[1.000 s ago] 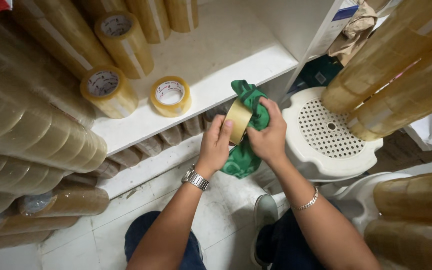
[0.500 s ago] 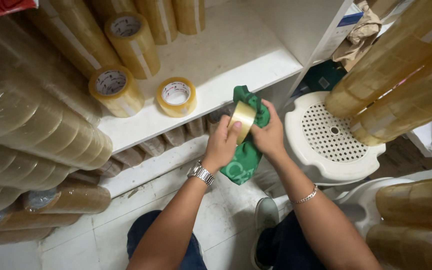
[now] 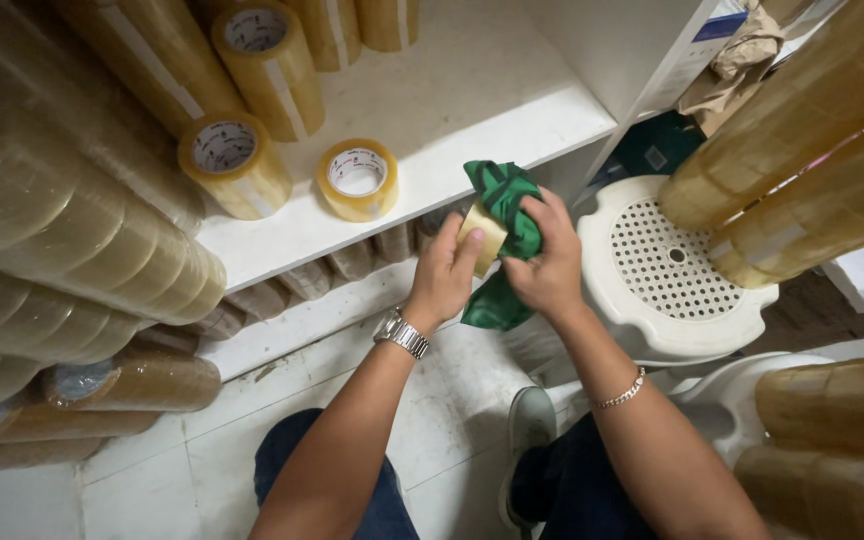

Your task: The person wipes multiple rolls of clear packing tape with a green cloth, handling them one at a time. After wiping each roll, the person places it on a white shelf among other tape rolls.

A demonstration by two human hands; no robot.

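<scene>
Gripping a tape roll (image 3: 482, 238) edge-on, the left hand (image 3: 444, 275) steadies it in front of the white shelf (image 3: 452, 100) while the right hand (image 3: 550, 265) closes a green cloth (image 3: 504, 200) against its side (apparently for wiping); cloth and fingers hide most of the roll.

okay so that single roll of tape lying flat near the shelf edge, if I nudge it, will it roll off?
Probably not: the tape roll lies flat on its side on the shelf, so it would likely slide rather than roll. It looks stiff and fairly light. Close to the front edge, a hard push could still drop it.
</scene>
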